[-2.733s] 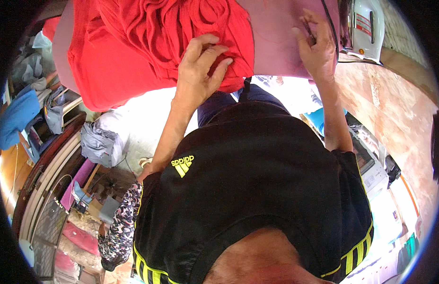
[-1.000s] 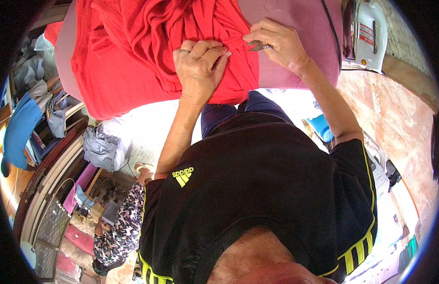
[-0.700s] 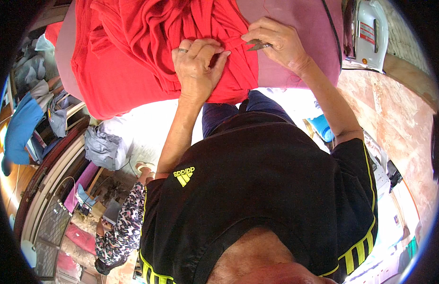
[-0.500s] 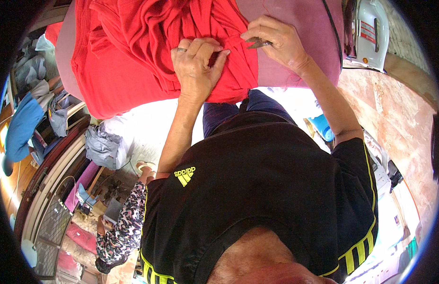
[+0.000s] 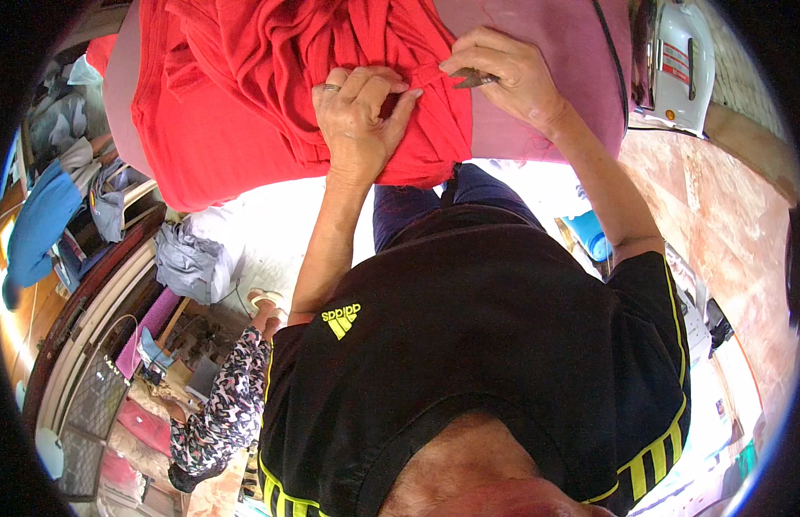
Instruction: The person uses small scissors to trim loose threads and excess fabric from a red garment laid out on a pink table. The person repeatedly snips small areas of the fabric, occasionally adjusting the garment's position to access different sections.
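Observation:
A red knit garment (image 5: 236,146) lies bunched in folds over a mauve padded board (image 5: 538,52), its near edge hanging toward me. My left hand (image 5: 359,112), a ring on one finger, rests on the cloth with thumb and forefinger closed on a fold of it. Just right of it, my right hand (image 5: 508,73) has small dark thread snips (image 5: 476,79) tucked in its fingers, the points facing left. Its thumb and forefinger tips meet at the garment's right edge; whether they pinch the fabric too is hard to see.
A white iron (image 5: 681,69) stands at the far right, near a black cord (image 5: 611,52) along the board. Behind on the left, a person in a patterned outfit (image 5: 223,414) is by cluttered shelves. Grey cloth (image 5: 189,258) is piled left; a blue container (image 5: 590,234) sits below the board.
Both hands keep nearly the same place on the red garment. The snips tilt very slightly in my right hand, and the view has shifted a little.

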{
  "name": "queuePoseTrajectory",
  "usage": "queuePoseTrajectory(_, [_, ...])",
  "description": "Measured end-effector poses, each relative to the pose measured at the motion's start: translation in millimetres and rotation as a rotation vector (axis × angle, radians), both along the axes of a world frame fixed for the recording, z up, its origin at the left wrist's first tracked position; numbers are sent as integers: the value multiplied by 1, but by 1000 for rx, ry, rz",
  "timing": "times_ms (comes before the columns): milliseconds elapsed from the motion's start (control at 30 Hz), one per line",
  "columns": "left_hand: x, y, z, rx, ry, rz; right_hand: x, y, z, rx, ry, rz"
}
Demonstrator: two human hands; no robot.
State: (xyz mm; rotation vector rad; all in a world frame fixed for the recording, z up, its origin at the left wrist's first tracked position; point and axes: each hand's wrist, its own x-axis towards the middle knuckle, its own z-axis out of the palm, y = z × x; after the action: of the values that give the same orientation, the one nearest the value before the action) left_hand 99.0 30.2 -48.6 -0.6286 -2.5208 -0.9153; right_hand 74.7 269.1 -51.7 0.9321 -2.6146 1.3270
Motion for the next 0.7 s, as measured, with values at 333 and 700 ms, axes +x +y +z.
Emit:
queuePoseTrajectory(333, [-2,2,12,-79,-86,14,-3,-6,2,-24,-36,26])
queuePoseTrajectory(700, [-18,-26,34,388,-589,-146,24,-50,16,-431,-235,-267])
